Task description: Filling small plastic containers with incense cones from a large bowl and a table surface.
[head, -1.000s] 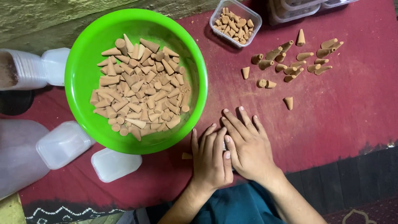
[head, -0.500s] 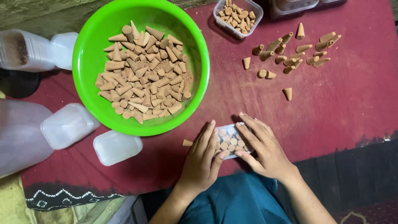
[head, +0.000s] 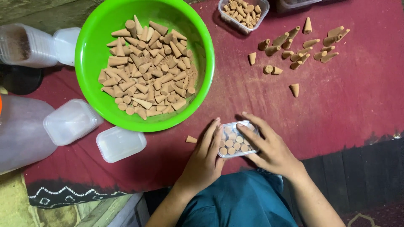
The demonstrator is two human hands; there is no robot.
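A small clear plastic box (head: 235, 141) packed with tan cones stood on end rests on the red cloth (head: 345, 109). My left hand (head: 206, 157) holds its left side, fingers along the edge. My right hand (head: 269, 147) grips its right side, with fingers laid over the top. A single loose cone (head: 191, 139) lies just left of the box. Beyond it stands a bright green bowl (head: 90, 63) heaped with tan cones (head: 147, 71).
Loose cones (head: 299, 46) are scattered at the upper right, near another clear box of cones (head: 243, 11). Empty clear boxes and lids (head: 120, 143) (head: 69, 122) lie left of the bowl, beside a large translucent jar (head: 21, 130). My teal-clothed lap (head: 244, 201) is below.
My hands lay flat together over the box a second ago. They have spread apart to its two sides, and the packed cones now show between them.
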